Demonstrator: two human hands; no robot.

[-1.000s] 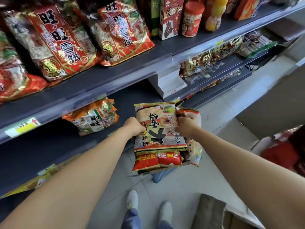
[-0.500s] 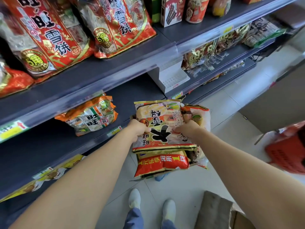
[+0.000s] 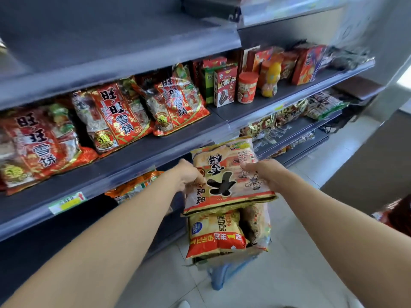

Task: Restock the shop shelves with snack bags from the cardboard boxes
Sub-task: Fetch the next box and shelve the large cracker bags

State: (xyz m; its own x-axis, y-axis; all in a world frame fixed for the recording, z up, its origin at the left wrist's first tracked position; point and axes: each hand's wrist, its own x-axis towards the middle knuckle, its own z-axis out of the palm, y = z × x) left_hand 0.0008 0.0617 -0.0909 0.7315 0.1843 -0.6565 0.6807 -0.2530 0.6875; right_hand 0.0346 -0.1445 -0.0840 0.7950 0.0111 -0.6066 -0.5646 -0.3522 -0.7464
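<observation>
Both hands grasp one snack bag (image 3: 229, 176), our left hand (image 3: 189, 176) pinching its left edge and our right hand (image 3: 264, 174) its right edge. It hangs flat above the cardboard box (image 3: 222, 260), with the dark shelf (image 3: 138, 152) up and leftward, nearer our left hand.

View tilted up: empty top shelf (image 3: 115, 41) now visible, feet nearly out of frame. Snack bag (image 3: 226, 176) lifted higher between left hand (image 3: 189, 176) and right hand (image 3: 264, 174), clear of the carton bags (image 3: 216, 235).
</observation>
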